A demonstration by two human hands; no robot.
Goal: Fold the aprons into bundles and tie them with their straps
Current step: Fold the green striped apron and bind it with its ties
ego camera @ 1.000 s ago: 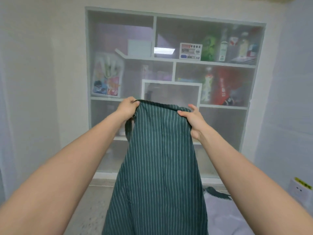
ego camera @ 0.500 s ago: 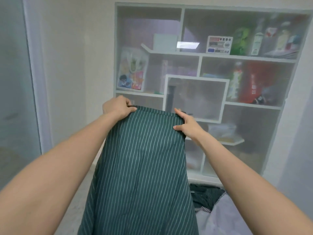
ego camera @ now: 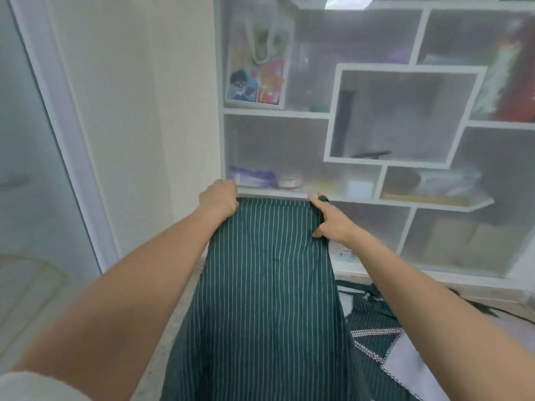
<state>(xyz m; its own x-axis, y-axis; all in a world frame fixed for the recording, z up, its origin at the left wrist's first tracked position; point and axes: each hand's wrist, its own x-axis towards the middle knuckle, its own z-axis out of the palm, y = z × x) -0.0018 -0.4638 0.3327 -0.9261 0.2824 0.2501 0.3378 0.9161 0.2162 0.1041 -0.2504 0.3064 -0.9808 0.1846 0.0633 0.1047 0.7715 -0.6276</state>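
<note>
Both hands hold up a dark green cotton apron with thin white stripes (ego camera: 266,285) by its top corners. Left hand (ego camera: 219,199) fists one corner, right hand (ego camera: 330,224) pinches the other. It hangs in front of the white wall shelf (ego camera: 388,166).

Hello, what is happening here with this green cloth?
A person holds up a dark green striped apron by its top edge: the left hand grips one corner, and the right hand pinches the other. It hangs unfolded before a white shelf unit. More dark fabric lies at the lower right.
</note>
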